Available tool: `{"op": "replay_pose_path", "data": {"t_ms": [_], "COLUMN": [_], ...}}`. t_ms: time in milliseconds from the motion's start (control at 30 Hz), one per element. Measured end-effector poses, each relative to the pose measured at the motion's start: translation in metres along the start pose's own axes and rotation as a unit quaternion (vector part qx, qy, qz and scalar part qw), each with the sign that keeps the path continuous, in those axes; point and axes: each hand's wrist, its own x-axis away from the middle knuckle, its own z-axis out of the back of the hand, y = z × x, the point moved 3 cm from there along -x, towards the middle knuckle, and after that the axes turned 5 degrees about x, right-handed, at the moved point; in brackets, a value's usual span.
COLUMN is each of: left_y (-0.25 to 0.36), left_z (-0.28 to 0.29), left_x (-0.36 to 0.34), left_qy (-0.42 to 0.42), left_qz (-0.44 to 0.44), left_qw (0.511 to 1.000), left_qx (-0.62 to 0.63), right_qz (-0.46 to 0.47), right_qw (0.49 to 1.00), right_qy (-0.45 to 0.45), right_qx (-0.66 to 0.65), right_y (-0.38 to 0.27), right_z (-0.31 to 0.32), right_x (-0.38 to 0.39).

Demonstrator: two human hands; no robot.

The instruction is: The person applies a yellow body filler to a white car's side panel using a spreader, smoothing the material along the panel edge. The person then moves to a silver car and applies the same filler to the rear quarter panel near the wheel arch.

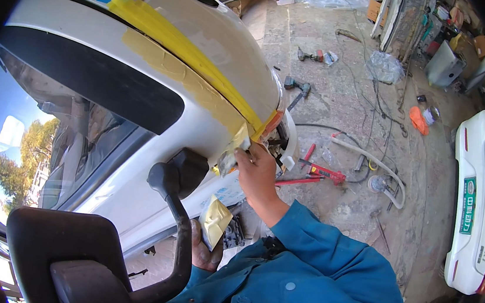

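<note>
Beside the white vehicle (pixel 157 116), my right hand (pixel 259 174) is closed at the body's corner, its fingertips bunched on a thin pale piece I cannot make out clearly. The panel there has a greyish rough patch (pixel 226 163). Bright yellow masking tape (pixel 188 51) runs along the panel edge down toward this hand, with a tan strip (pixel 185 77) next to it. Lower down, near my body, my left hand (pixel 203 251) grips a flat piece with pale yellow, putty-like material (pixel 215 222) on it. The hand's palm side is partly hidden.
A black mirror (pixel 187 166) on a bent arm and a larger mirror (pixel 67 239) stand close on my left. Power tools (pixel 299 86), a red floor jack (pixel 323 172), a pale hose (pixel 380 160) and cables lie on the floor. A white car (pixel 480 200) stands at the right.
</note>
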Motion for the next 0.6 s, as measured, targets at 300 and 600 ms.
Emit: {"op": "replay_pose_path", "data": {"t_ms": [300,600], "left_y": [0.001,-0.002], "left_z": [-0.003,0.01], "left_x": [0.002,0.001], "left_qy": [0.003,0.041], "left_qz": [0.015,0.008], "left_qw": [1.0,0.999], "left_qx": [0.003,0.02], "right_qz": [-0.18,-0.11], "right_qw": [0.969,0.98], "right_qy": [0.013,-0.015], "right_qx": [-0.171,-0.163], "right_y": [0.031,0.015], "right_z": [0.021,-0.003], "right_x": [-0.019,-0.024]}}
